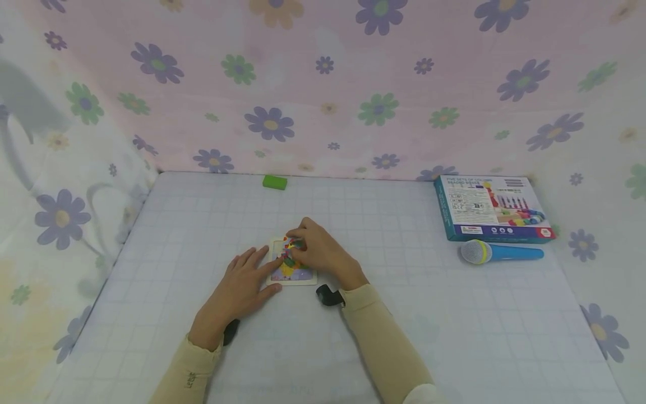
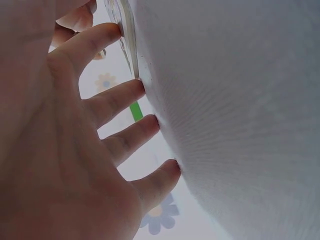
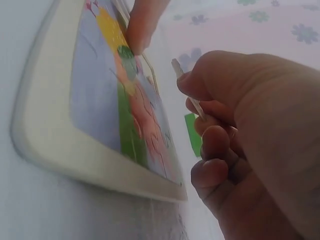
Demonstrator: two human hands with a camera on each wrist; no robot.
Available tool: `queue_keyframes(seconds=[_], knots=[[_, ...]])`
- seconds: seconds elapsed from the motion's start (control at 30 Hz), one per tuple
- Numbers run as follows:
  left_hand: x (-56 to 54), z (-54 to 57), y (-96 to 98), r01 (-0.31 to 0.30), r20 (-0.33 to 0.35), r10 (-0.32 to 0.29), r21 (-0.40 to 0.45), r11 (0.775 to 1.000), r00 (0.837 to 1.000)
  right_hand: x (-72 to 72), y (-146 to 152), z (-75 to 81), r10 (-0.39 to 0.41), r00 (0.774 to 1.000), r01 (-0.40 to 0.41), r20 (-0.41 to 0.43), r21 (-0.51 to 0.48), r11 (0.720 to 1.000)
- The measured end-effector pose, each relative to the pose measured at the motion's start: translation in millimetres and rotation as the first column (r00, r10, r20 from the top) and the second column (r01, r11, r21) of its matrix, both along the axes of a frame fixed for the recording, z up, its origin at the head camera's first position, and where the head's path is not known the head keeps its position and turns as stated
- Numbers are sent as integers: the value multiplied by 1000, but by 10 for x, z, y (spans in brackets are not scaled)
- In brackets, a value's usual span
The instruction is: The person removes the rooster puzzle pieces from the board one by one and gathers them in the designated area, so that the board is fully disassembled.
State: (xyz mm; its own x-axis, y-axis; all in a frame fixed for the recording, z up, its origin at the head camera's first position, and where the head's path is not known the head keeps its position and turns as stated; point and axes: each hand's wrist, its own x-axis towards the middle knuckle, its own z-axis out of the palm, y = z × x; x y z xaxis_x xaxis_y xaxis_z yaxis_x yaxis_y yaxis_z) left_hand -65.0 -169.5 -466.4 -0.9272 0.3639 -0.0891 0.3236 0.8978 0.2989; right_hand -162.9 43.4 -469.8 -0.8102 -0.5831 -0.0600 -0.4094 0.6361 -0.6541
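Observation:
A small picture jigsaw puzzle in a cream-framed tray [image 1: 299,283] lies flat on the table between both hands. My right hand [image 1: 323,249] pinches a thin puzzle piece [image 3: 176,67] between thumb and fingers, held just above the far right part of the picture. Fingers spread, my left hand [image 1: 244,287] lies at the tray's left side. Its index fingertip presses on the picture, while the other fingertips rest on the table by the frame, as the left wrist view shows. In the right wrist view, several pieces sit fitted together inside the frame [image 3: 47,135].
A green block [image 1: 275,182] lies near the table's back edge, beyond the puzzle. Toward the back right sits a flat boxed set [image 1: 492,207], with a blue toy microphone [image 1: 504,252] in front of it. Flower-patterned cloth [image 1: 323,112] rises behind the table and along its sides.

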Motion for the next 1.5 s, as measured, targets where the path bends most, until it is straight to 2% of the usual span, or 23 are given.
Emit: queue_keyframes(seconds=[0.2,0.73,1.17,1.5], knots=[[-4,3,9,-8,-7,8,-9,1000,1000,-23,127,-41,-11,1000,10,-29,-25,1000],[-20,-27,13,-14,25,15,-20,1000,1000,-50,514,-74,-111,994,111,14,-33,993],[-4,-26,11,-25,20,25,-3,1000,999,-78,837,-124,-240,969,241,61,-23,970],[-7,-50,-4,-31,35,31,0,1000,999,-86,857,-135,-266,959,268,94,-11,963]])
